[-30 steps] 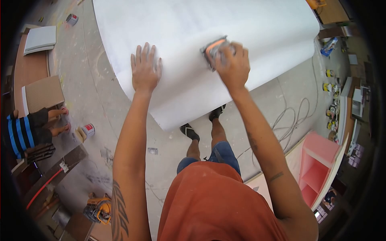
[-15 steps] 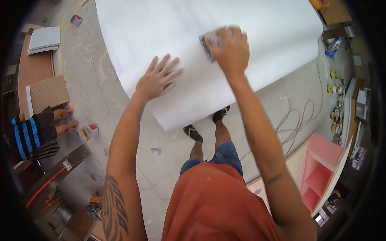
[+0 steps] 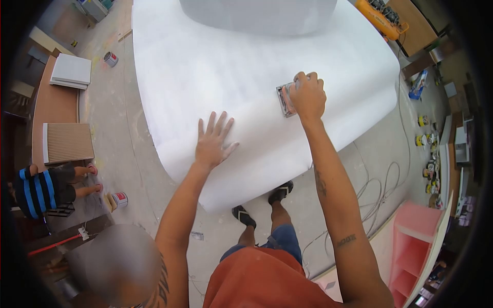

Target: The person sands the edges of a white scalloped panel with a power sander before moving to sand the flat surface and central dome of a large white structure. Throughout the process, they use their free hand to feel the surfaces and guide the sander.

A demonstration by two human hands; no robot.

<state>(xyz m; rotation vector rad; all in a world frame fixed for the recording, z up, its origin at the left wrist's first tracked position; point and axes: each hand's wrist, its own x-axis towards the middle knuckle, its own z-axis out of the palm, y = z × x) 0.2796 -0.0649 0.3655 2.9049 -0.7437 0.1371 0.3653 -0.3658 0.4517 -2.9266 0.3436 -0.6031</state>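
Above the grey floor (image 3: pixel 115 115), the left hand (image 3: pixel 213 143) lies on a white curved form (image 3: pixel 179 97), its grip spread and holding nothing. Rightward, the right hand (image 3: pixel 309 96) clamps its grip on a hand tool (image 3: pixel 285 101) against the form; uneven pressure could tip an edge and score it.

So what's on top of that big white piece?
The spread left hand and, in the right hand, a flat tool. A grey shape hides part of the white piece; the surface beneath hand and tool is covered too.
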